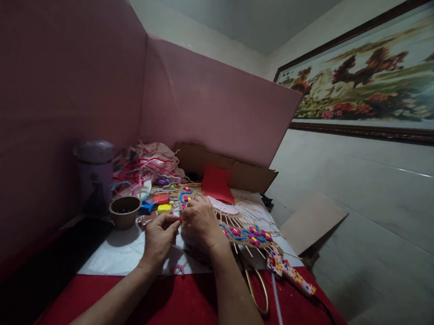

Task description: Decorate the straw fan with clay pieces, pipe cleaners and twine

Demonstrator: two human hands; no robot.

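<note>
Thumb and fingertips of my left hand (159, 240) are pinched on a small red piece (180, 219), its kind unclear. Close beside it, my right hand (201, 223) is closed over a decorated cardboard strip; its fingertips are hidden, so what they grip cannot be made out. The cardboard strip (247, 235) carries blue wavy lines and pink flowers with yellow middles. Thin wooden sticks (228, 219) run between the strip and a pale dotted piece (223, 205) behind my right hand. Yellow (164, 208) and blue (146, 207) packets lie beyond my left hand.
A brown cup (124, 219) and a lilac tumbler (95, 178) stand at left. Pink ribbons (156, 158) are heaped behind, near red paper (215, 182). Gold-handled scissors (262, 304) and a flower-patterned glue gun (294, 277) with its clear stick lie at right. Pink panels enclose the back.
</note>
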